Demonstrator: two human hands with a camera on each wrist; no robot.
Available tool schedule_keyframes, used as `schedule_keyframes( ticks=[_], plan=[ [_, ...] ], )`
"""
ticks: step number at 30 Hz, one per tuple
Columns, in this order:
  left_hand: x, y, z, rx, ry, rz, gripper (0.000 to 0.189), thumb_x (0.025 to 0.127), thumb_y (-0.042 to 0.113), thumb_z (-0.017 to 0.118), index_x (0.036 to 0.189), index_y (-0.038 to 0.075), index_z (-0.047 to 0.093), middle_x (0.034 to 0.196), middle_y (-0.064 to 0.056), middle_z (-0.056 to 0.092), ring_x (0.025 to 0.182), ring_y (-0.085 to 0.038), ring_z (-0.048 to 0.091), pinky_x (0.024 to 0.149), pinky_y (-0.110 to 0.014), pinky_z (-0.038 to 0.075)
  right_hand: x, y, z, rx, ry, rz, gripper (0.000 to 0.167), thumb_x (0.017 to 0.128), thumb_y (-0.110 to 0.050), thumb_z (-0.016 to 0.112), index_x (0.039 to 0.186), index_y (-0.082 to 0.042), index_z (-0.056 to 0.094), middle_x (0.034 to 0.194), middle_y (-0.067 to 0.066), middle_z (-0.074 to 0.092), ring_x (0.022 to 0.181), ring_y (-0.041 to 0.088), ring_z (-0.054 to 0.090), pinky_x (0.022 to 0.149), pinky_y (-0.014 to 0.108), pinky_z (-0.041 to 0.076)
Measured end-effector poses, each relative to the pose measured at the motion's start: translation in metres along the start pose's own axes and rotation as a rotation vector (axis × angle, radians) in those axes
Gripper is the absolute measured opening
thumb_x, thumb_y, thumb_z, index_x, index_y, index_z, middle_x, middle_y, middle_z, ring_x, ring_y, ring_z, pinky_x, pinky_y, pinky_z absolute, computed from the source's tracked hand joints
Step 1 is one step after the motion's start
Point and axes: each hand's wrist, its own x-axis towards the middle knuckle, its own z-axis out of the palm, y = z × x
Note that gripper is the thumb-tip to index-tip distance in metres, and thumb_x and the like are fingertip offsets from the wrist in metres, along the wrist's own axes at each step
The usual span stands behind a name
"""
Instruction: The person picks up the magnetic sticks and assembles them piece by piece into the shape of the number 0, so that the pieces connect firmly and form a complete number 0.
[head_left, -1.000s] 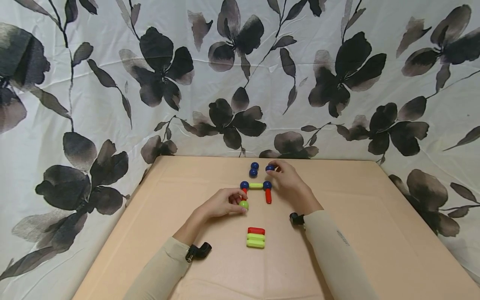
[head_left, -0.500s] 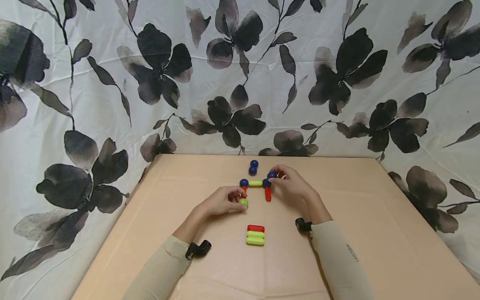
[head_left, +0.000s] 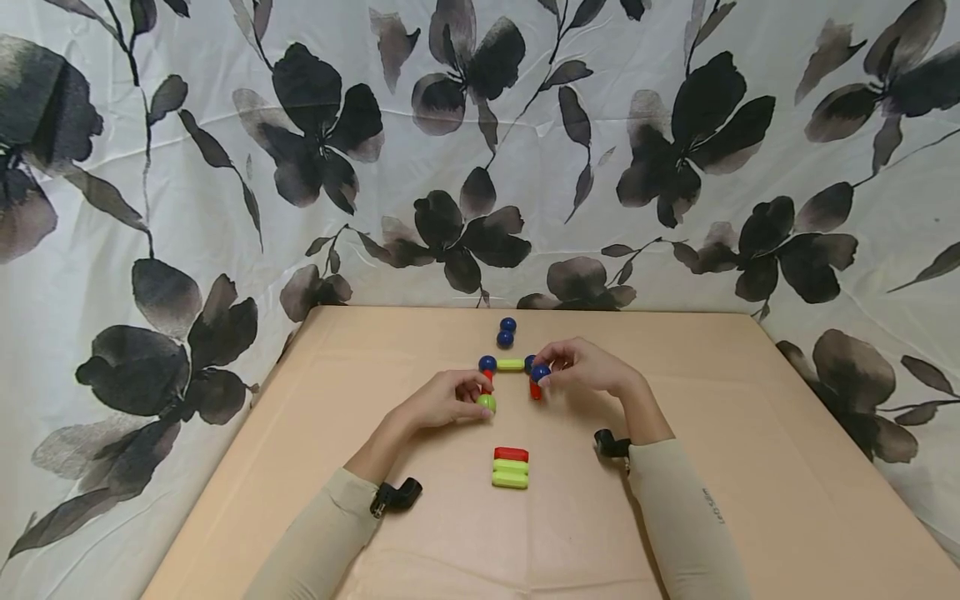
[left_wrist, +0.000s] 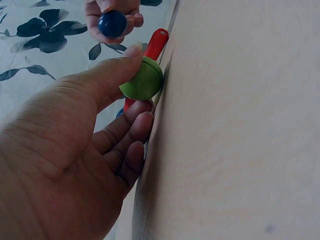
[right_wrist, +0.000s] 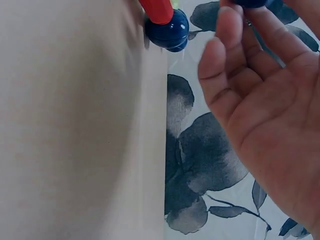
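Note:
My left hand point(head_left: 446, 398) pinches a green ball point(head_left: 487, 403) between thumb and fingers, low at the tabletop. From that ball a red rod, partly hidden by my fingers, runs back to a blue corner ball point(head_left: 487, 363). A yellow-green rod point(head_left: 511, 365) joins this corner to a second blue ball point(head_left: 529, 363), half covered by my right hand point(head_left: 588, 367). Another red rod point(head_left: 536, 392) extends toward me from there. In my right fingertips is a loose blue ball point(left_wrist: 112, 24), held above the table and overlapping that red rod in the head view.
Two blue balls point(head_left: 506, 333) sit behind the joined pieces. Nearer to me, one red rod point(head_left: 511, 454) and two yellow-green rods point(head_left: 510, 473) lie side by side on the tan table point(head_left: 675, 375). A floral cloth point(head_left: 465, 167) hangs behind the far edge.
My right hand has brought its blue ball from beside the two loose balls toward me, over the right red rod. The left hand keeps its grip on the green ball.

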Motion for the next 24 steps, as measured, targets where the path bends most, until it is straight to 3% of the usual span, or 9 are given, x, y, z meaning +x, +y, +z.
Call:
schedule_keyframes(
  ticks=[15, 24],
  plan=[
    [-0.004, 0.001, 0.0, 0.017, 0.001, 0.016, 0.034, 0.088, 0.028, 0.086, 0.116, 0.018, 0.071, 0.097, -0.003, 0.067, 0.088, -0.017, 0.062, 0.078, -0.027, 0.05, -0.002, -0.004, 0.016, -0.099, -0.212, 0.047, 0.029, 0.085, -0.014, 0.087, 0.112, -0.009, 0.078, 0.096, 0.005, 0.07, 0.087, 0.023, 0.057, 0.078, 0.033, 0.049],
    [-0.003, -0.002, 0.001, 0.022, 0.003, 0.018, 0.035, 0.088, 0.029, 0.086, 0.117, 0.016, 0.071, 0.097, -0.003, 0.067, 0.088, -0.017, 0.062, 0.079, -0.028, 0.05, -0.001, -0.006, 0.022, -0.072, -0.246, 0.088, 0.027, 0.085, -0.01, 0.086, 0.111, -0.01, 0.078, 0.094, 0.006, 0.068, 0.087, 0.023, 0.057, 0.078, 0.033, 0.049]
  ],
)
